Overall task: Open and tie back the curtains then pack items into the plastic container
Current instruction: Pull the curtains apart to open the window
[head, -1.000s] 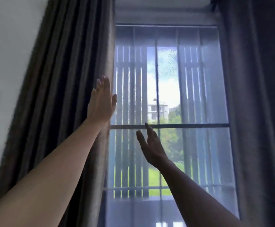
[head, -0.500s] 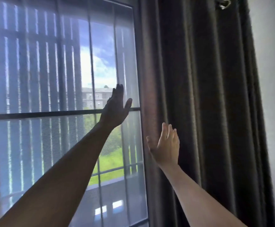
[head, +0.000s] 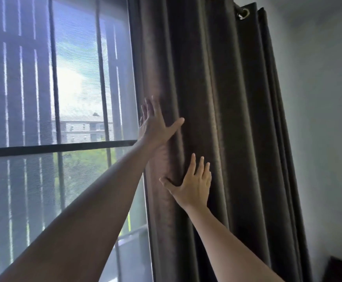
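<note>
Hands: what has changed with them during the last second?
The left hand left the left curtain and the right hand left the window; both moved right and now rest on the right curtain. Fingers stayed straight; nothing is gripped.

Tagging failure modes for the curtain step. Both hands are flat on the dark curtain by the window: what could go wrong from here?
1. The left hand and right hand press the curtain with straight fingers and grip nothing, so the palms may slip over the folds.
2. Both push well below the grommet at the top, so the lower fabric may bunch while the top lags.
</note>
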Demonstrator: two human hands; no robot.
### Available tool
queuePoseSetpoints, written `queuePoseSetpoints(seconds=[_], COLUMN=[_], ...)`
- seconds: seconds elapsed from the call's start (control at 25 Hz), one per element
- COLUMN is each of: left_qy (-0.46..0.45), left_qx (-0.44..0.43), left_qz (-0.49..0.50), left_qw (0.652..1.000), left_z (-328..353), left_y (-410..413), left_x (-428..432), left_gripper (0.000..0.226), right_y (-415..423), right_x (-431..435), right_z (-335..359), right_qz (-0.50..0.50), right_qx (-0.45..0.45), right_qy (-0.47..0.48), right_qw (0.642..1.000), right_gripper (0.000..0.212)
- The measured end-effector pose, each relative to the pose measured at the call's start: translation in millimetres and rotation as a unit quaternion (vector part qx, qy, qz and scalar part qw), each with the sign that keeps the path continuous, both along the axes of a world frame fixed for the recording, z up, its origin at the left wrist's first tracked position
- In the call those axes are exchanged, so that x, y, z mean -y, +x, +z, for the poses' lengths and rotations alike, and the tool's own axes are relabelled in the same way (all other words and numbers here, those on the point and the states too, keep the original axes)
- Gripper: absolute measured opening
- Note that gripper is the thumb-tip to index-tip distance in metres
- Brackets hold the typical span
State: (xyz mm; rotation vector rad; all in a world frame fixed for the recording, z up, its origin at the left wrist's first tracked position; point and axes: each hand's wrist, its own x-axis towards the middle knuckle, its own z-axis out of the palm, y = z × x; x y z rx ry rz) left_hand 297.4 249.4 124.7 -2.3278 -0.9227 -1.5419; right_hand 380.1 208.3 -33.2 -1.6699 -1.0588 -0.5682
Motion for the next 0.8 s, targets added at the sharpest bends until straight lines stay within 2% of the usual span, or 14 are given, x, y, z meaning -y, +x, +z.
queuePoseSetpoints(seconds=[0.12,0.4,0.64,0.8], left_qy=[-0.011,0.003,0.006,0.009], left_qx=[-0.016,-0.053,0.009,0.020], left_qz=[-0.014,0.010,-0.039,-0.023], left_qw=[1.000,0.999,0.999,0.999], left_z=[11,28,40,56], left_y=[17,80,176,233], left_x=[-11,-40,-60,-75], left_gripper=[0.107,0.087,0.101,0.088], right_y=[10,80,178,234], right_x=[-13,-36,-60,-79], right_z=[6,15,30,46], right_qz=[-0.015,-0.052,-0.061,-0.043], right_qx=[-0.001,0.009,0.006,0.035], right_qy=[0.000,0.013,0.032,0.038], right_qw=[1.000,0.999,0.998,0.998], right_gripper=[0.117,0.113,0.115,0.113])
